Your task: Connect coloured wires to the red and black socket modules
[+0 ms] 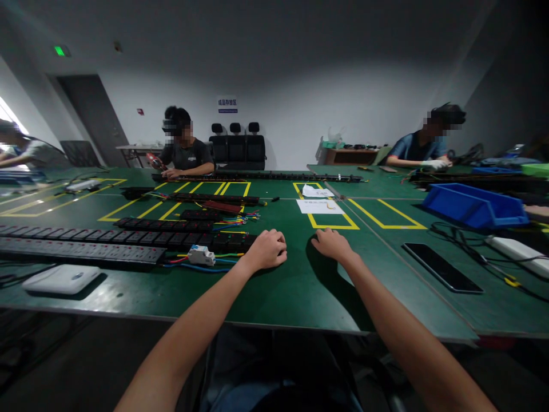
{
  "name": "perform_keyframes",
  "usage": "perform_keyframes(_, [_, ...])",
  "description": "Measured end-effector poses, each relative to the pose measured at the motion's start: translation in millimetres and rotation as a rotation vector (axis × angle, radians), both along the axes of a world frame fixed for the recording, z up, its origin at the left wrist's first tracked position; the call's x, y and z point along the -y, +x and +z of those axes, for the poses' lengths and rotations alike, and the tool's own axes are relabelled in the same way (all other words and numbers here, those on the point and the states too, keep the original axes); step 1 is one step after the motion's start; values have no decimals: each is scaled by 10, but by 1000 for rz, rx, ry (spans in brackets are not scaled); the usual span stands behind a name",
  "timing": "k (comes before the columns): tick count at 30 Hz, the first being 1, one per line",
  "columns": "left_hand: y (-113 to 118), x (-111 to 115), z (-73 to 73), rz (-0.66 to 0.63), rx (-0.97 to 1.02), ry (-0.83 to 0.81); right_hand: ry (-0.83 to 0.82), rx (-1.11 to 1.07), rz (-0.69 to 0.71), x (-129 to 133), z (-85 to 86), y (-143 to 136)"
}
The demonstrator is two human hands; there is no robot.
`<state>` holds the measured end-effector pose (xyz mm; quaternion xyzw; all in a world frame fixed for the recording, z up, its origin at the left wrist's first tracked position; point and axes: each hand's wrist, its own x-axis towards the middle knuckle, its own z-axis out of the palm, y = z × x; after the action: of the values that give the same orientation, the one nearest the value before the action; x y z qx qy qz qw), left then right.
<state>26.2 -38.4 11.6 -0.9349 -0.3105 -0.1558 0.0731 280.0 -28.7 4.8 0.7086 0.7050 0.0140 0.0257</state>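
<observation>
My left hand (266, 249) rests on the green table (300, 286) with its fingers curled in, holding nothing. It lies just right of a long black power strip assembly (107, 240) with coloured wires and a small white circuit breaker (201, 255). My right hand (331, 244) lies palm down on the bare table a little to the right, fingers loosely together, also holding nothing. Both forearms reach in from the near edge.
A white device (62, 278) lies at the near left and a dark phone (441, 266) at the right. A blue bin (474, 206), a white paper (319, 206) in yellow floor-tape boxes, more black strips (214, 198). Other people sit at the far side.
</observation>
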Motion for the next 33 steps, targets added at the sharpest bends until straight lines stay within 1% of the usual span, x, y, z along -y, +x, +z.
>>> perform_keyframes(9, [-54,-2,-23,23,37,-16,-2,25,18,-24,-39,28])
perform_keyframes(12, [-50,2,-23,61,55,-28,-26,29,27,-44,-61,49])
perform_keyframes(17, [-34,-1,-39,104,14,-47,-25,28,40,-47,-70,58])
perform_keyframes(27, [-34,6,-43,119,3,-42,-28,24,43,-50,-62,61])
perform_keyframes(33, [-17,-16,-93,130,-33,-19,-10,22,34,-60,-81,66])
